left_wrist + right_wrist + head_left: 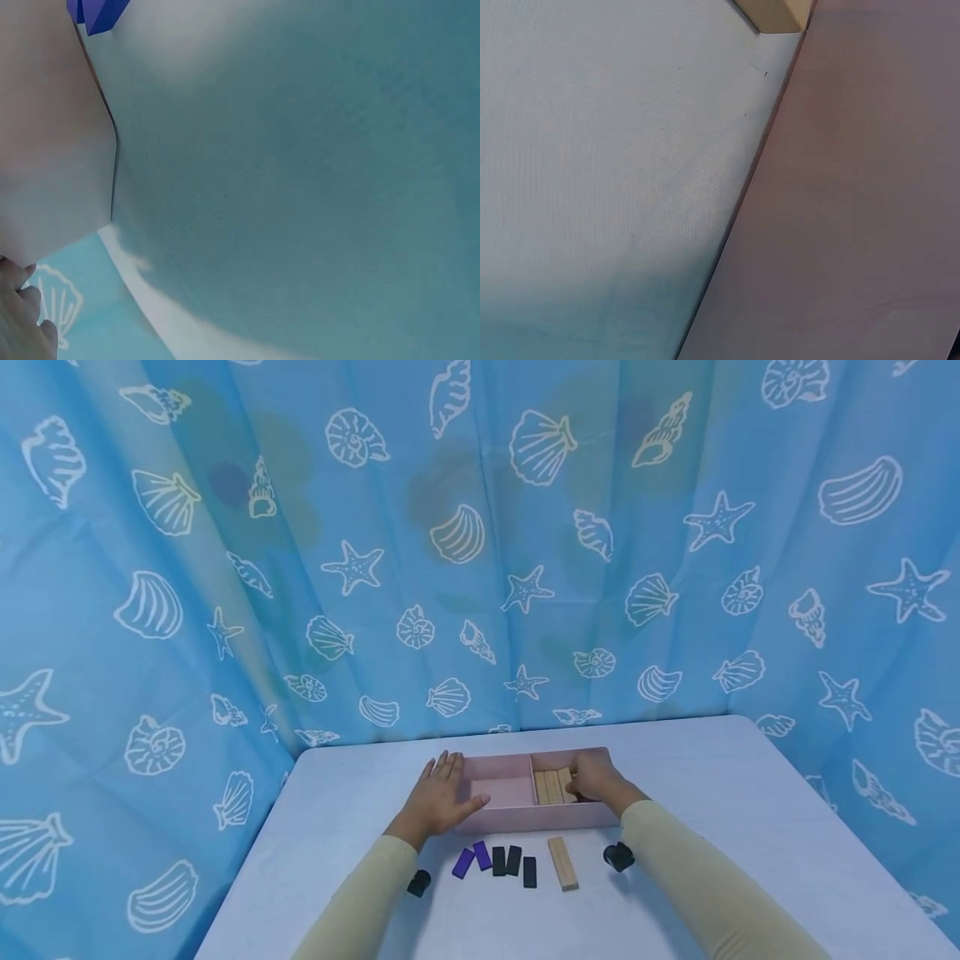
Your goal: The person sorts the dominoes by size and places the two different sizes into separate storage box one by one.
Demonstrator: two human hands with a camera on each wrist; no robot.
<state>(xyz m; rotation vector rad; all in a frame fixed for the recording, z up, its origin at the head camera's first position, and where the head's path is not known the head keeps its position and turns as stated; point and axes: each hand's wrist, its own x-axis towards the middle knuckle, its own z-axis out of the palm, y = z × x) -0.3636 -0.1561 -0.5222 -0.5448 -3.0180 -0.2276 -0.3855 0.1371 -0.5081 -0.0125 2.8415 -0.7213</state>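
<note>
A pink box (pixel 495 820) with a divider stands near the back of the table. Several wooden blocks (pixel 552 787) lie side by side in its right compartment; the left compartment shows bare floor. The left hand (pixel 438 797) rests on the box's left end, fingers extended and thumb over the front rim. In the left wrist view, fingertips (pixel 26 307) show at the corner of the box (pixel 60 172). The right hand (pixel 596 777) reaches into the right compartment, fingers bent down at the blocks; its grip is partly hidden. The right wrist view shows the box wall (pixel 840 195) without the hand.
In front of the box lie two purple blocks (pixel 463 862), several black blocks (pixel 529 872) and one larger wooden block (pixel 563 863). Black objects (pixel 618 857) are by both forearms. A blue shell-patterned curtain (pixel 480 568) hangs behind the white table (pixel 337 802).
</note>
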